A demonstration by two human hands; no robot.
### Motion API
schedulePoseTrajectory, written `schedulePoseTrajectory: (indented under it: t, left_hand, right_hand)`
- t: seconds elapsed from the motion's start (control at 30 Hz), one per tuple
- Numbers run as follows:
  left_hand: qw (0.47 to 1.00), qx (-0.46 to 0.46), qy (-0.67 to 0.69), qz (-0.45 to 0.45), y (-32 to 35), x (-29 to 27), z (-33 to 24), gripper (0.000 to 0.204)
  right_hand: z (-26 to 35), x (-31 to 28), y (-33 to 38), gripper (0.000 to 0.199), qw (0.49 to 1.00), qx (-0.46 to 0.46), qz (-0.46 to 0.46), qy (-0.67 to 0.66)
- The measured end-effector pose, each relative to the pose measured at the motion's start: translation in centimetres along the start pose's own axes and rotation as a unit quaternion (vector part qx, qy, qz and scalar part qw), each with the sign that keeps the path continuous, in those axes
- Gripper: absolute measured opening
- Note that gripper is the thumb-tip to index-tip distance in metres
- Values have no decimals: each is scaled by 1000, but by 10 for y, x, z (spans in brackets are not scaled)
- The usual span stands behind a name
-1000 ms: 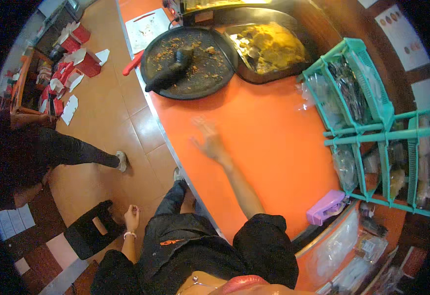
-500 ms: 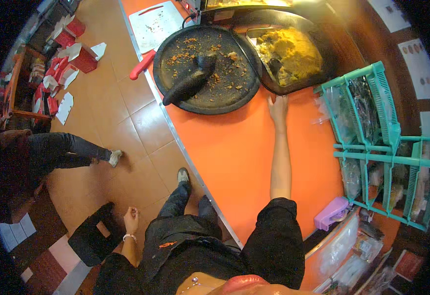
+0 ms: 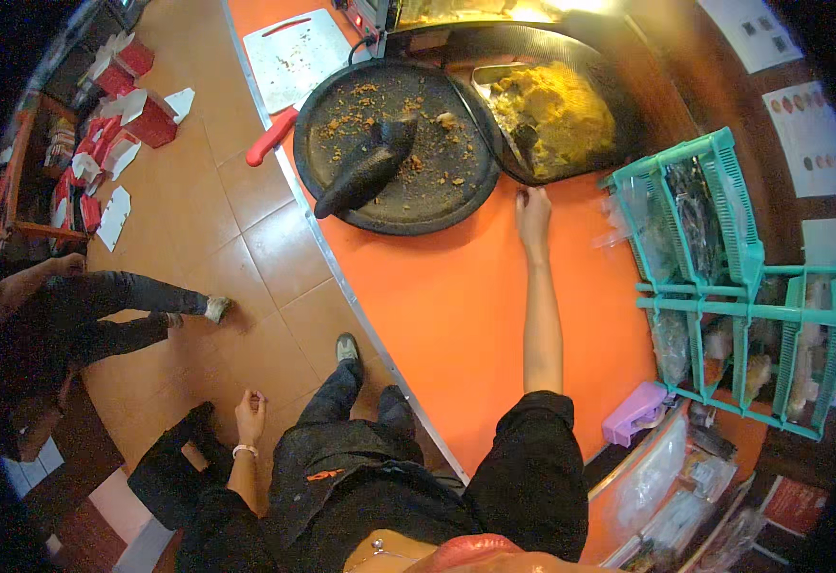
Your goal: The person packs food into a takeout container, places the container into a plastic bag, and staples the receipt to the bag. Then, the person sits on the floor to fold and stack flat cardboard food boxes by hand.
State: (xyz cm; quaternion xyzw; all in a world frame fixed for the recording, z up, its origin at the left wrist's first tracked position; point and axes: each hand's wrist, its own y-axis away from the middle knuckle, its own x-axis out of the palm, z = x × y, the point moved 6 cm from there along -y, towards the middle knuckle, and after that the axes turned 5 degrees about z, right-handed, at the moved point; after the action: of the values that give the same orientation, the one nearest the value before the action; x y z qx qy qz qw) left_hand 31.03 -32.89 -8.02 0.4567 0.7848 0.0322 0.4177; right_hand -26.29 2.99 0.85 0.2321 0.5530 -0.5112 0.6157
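Observation:
My right hand (image 3: 532, 208) rests over the orange counter (image 3: 456, 315), its fingers curled in just below the near edge of a black tray (image 3: 571, 175). Whether anything is inside those fingers is hidden. In the tray lies a heap of yellow crumbly food (image 3: 563, 115). To the left of that hand stands a wide black stone mortar (image 3: 389, 225) with brown crumbs in it. A dark stone pestle (image 3: 368, 172) lies across the mortar. Down at my side, away from the counter, my left hand (image 3: 249, 420) hangs with loosely curled fingers and nothing visible in it.
A teal plastic rack (image 3: 699, 301) of bagged items lines the right side, near a purple tape dispenser (image 3: 634, 414). Beyond the mortar are a white cutting board (image 3: 294, 62) and a red handle (image 3: 271, 138). Another person's legs (image 3: 131, 301) and red boxes (image 3: 146, 117) are at left.
My right hand has drawn slightly back from the tray's edge and its fingers are more curled. The view has shifted a little. The other person's arm has come forward.

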Motion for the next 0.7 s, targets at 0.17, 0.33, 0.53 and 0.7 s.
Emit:
schedulePoseTrajectory:
  t: [0.17,0.33,0.53,0.7]
  left_hand:
    - [999,25,-42,-8,4,0,-9,8]
    - [999,-1,-30,16,5,5,-3,8]
    - [1000,6,-8,7,6,7,10,12]
    - [1000,-28,2,7,4,6,21,15]
  right_hand:
    - [6,-31,-11,13,982,54,-46,-178]
    - [-3,-46,-31,16,957,121,-71,-252]
    - [2,-49,-35,19,984,16,-151,-96]
    - [-8,-41,-37,13,971,145,-131,-137]
